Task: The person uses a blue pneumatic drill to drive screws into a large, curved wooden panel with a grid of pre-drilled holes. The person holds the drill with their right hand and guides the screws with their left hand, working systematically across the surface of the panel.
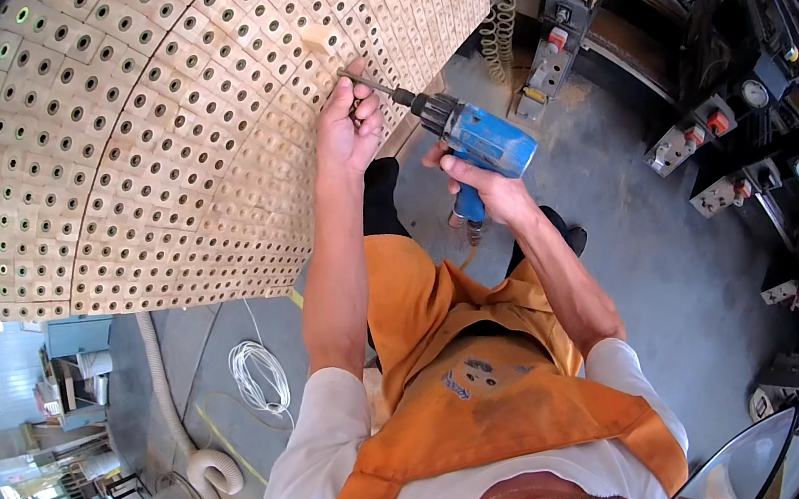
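Observation:
My right hand [490, 187] is wrapped round the grip of a blue and black pistol-shaped power driver [496, 141]. A long thin bit [372, 84] runs from its chuck toward the upper left. At the bit's tip my left hand [350, 133] is closed, thumb and fingers pinched together. Small dark pieces seem to lie in its curled fingers, too small to name. Just beyond it rises a large panel of pale wooden blocks [240, 185]. Many of its round holes hold dark metal-rimmed inserts; those near my hand look bare. A loose wooden block [319, 38] rests on the panel.
Black machine frames with gauges [755, 94] and red switches line the right side. A coiled air hose [496, 40] hangs past the panel's right edge. On the floor at left are a white cable coil [260, 377] and a ribbed duct hose [164, 392]. My orange apron [484, 390] hangs below.

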Demonstrator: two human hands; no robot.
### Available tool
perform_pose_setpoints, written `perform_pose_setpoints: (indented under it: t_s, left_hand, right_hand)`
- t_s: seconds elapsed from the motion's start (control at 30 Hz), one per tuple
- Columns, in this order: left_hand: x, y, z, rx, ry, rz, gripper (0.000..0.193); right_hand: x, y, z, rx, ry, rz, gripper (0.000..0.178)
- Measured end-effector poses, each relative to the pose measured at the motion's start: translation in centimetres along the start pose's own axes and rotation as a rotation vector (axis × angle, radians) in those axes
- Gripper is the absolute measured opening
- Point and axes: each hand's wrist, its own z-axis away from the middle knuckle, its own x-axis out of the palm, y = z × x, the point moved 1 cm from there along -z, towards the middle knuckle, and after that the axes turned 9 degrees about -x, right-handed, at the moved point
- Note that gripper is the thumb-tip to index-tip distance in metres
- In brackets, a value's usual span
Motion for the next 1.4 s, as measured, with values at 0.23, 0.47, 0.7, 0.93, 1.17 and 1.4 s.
perform_pose_setpoints:
  t_s: [0.23,0.47,0.7,0.93,1.17,1.4]
  left_hand:
    - [-0.8,-0.9,0.1,-0.005,0.076,-0.111,0.022]
    - [-4.3,-6.6,5.0,-0.267,0.219,-0.246,0.020]
    - [-5.7,-8.6,8.5,-0.299,0.246,-0.145,0.026]
    - [-4.3,-6.3,7.9,-0.260,0.209,-0.106,0.022]
    - [-2.0,-0.9,5.0,-0.026,0.203,-0.123,0.026]
    - [0.1,-0.1,5.4,-0.116,0.110,-0.456,0.028]
  right_hand:
    - [-0.7,0.1,-1.6,-0.058,-0.019,0.073,0.023]
    - [0.0,-1.2,-1.4,-0.152,-0.038,0.246,0.017]
    - [-0.1,-0.8,-1.8,-0.200,-0.045,0.269,0.019]
    - [-0.4,-1.1,-1.2,-0.158,0.004,0.227,0.023]
    - [-3.3,-1.2,2.1,-0.070,-0.176,0.059,0.032]
    - [-4.9,-0.4,3.2,-0.022,-0.158,0.084,0.026]
